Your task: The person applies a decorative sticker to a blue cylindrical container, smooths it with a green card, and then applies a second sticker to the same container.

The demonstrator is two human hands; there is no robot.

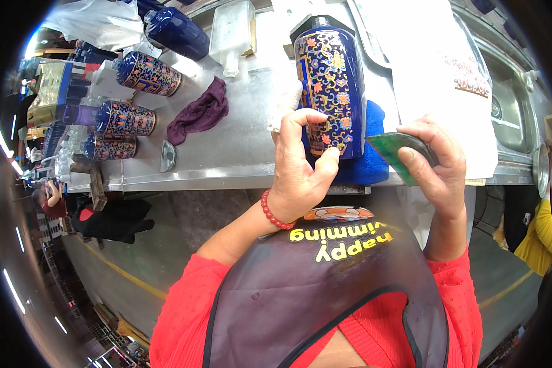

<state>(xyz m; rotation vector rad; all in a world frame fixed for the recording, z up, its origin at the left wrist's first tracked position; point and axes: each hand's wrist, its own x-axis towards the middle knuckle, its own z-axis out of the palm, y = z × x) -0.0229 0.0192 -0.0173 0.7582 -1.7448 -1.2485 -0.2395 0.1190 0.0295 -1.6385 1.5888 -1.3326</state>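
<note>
A dark blue bottle (351, 92) with a colourful floral pattern lies in front of me, its neck pointing away. Its near end lies over a blue cloth (374, 119). My left hand (300, 162), with a red bead bracelet at the wrist, holds the bottle's near left side; thumb and index finger rest on the pattern and the other fingers are partly hidden. Just right of the bottle, my right hand (432, 162) grips a flat green scraper (394, 152) between thumb and fingers. The scraper's tip comes close to the bottle.
Several patterned blue bottles (147, 73) lie at the left of the metal table (227, 168). Between them and me are a purple cloth (201, 113) and a small clear scraper-shaped piece (168, 156). White sheets (444, 92) and a sink (509, 116) are at the right.
</note>
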